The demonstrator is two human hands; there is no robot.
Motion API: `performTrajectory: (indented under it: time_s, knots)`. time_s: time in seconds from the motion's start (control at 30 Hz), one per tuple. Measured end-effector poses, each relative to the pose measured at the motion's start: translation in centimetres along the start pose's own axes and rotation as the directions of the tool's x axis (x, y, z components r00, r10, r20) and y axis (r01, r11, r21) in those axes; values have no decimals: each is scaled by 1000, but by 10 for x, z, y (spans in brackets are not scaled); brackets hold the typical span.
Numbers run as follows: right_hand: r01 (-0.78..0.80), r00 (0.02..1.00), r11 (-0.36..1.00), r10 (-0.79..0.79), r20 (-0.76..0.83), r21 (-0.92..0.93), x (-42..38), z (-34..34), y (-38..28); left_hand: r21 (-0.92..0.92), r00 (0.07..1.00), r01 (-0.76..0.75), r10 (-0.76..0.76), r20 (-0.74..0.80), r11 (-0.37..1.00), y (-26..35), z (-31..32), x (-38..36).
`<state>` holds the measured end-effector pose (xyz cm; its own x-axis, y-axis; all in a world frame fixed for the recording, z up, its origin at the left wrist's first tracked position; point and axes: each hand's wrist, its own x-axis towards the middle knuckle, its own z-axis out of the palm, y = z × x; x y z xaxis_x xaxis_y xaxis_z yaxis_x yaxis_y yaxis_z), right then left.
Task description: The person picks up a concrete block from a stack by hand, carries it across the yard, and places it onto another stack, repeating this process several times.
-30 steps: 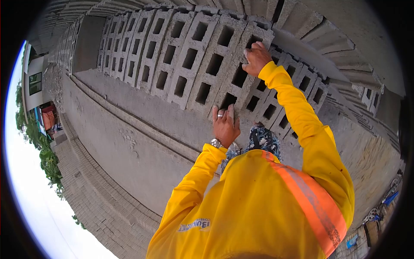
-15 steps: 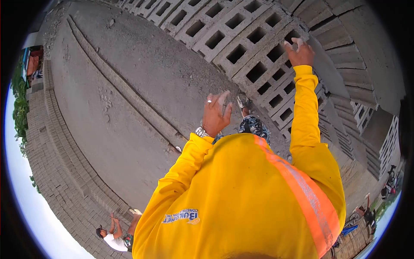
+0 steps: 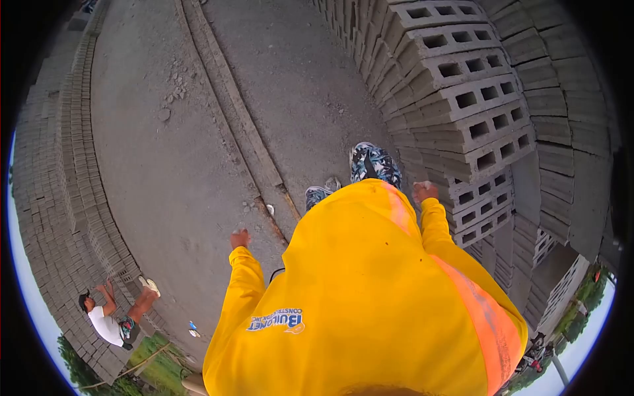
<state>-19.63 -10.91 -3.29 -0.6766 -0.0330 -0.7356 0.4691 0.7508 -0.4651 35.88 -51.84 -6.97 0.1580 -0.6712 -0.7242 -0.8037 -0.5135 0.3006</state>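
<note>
My left hand (image 3: 240, 238) hangs out to my left above the grey ground, its fingers curled in and nothing showing in them. Low at my other side, my right hand (image 3: 424, 191) is loosely closed, with pale dust on the fingers. Nearest to it is a stack of hollow concrete blocks (image 3: 485, 125), their rectangular holes facing me. In this view the hand overlaps the lower edge of that stack. Both arms are in yellow sleeves, and my patterned trouser legs (image 3: 375, 164) show below.
A long narrow concrete strip (image 3: 228, 99) runs along the ground to my left. Farther left, a person in a white shirt (image 3: 105, 323) stands beside long rows of stacked blocks (image 3: 66, 218). More block stacks (image 3: 548, 99) rise on the right. Small rubble (image 3: 175, 86) lies on the ground.
Both hands have come down from in front of me to my sides; the right has left the top of the block stack. My view has shifted along the stacks, and my legs are in a stride.
</note>
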Motion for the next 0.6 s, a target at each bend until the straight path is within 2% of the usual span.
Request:
performTrajectory:
  time_s: [0.03,0.1,0.13,0.2,0.23,0.27,0.3,0.33,0.37,0.4,0.43,0.47,0.5,0.53,0.57,0.6]
  knots:
    - [-208,965,978,200,169,29,29,16,42,91,1000,22,-21,-9,996,-3,-2,13]
    - [-347,890,913,393,231,-213,33,35,44,269,997,75,-72,-23,960,-3,3,46]
    - [-353,881,881,427,205,-315,33,42,32,436,993,-107,74,92,893,13,4,51]
    - [-338,875,823,453,171,-456,44,62,-3,151,991,-13,-7,134,988,60,34,53]
    - [-323,876,805,454,166,-498,52,74,-34,-319,967,249,-216,136,915,90,53,55]
    - [-299,881,796,442,168,-527,67,89,-63,-31,988,-95,98,121,995,109,65,65]
    - [-271,890,793,423,172,-546,84,107,-100,134,935,-341,321,152,930,116,79,88]
    - [-235,902,795,392,179,-559,104,129,-142,322,824,-565,538,177,760,125,92,111]
    - [-201,919,810,351,181,-550,128,151,-190,475,675,-699,713,190,534,138,103,130]
    - [-174,930,832,314,189,-527,156,174,-238,218,835,-543,495,238,811,186,88,126]
    - [-141,939,859,274,209,-492,189,202,-292,-113,938,-192,216,270,975,239,70,118]
    - [-108,944,885,234,231,-452,219,230,-354,-329,959,152,-58,278,932,296,51,108]
    - [63,920,874,136,368,-481,244,256,-427,-353,980,59,13,200,934,326,29,122]
    - [99,886,940,66,459,-326,250,282,-508,-364,989,-35,85,120,931,351,10,141]
    - [300,897,845,-93,431,-442,214,301,-610,-374,988,-123,149,42,919,373,-5,158]
    - [389,885,839,-225,408,-380,216,325,-676,-414,992,-122,123,-24,902,408,-24,162]
